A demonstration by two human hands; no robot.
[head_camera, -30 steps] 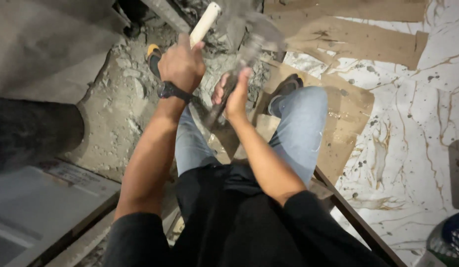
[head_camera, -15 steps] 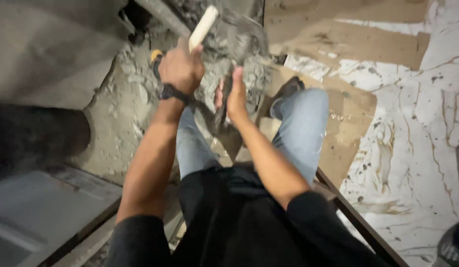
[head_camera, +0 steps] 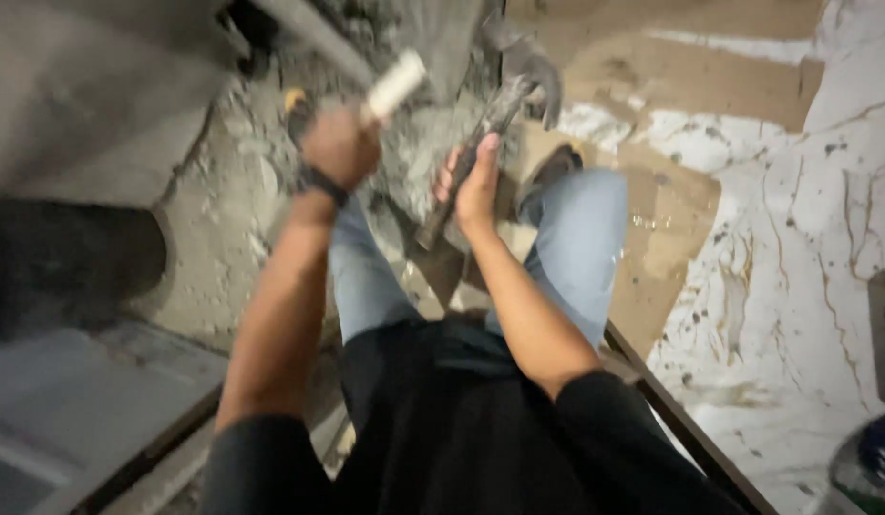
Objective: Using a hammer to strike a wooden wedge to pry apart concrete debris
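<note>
My left hand (head_camera: 338, 143), with a dark watch on the wrist, is clenched around a pale wooden handle (head_camera: 395, 84) that sticks up and to the right out of the fist. The handle's other end is hidden. My right hand (head_camera: 471, 186) grips a dark metal rod-like tool (head_camera: 495, 114), tilted so that its upper end points at a blurred grey shape (head_camera: 533, 67) by the broken concrete. Both hands are above my knees in blue jeans (head_camera: 586, 238). The hands are a short distance apart and do not touch.
Grey rubble and broken concrete (head_camera: 242, 219) lie ahead and left. Brown cardboard sheets (head_camera: 671, 210) cover part of a white marbled floor (head_camera: 795, 286). A dark metal strip (head_camera: 681, 420) runs along the lower right, with a round container (head_camera: 867, 472) in the corner.
Both hands keep their grips. The left fist with the pale handle has dropped slightly, and the right hand with the metal tool has shifted a little to the right.
</note>
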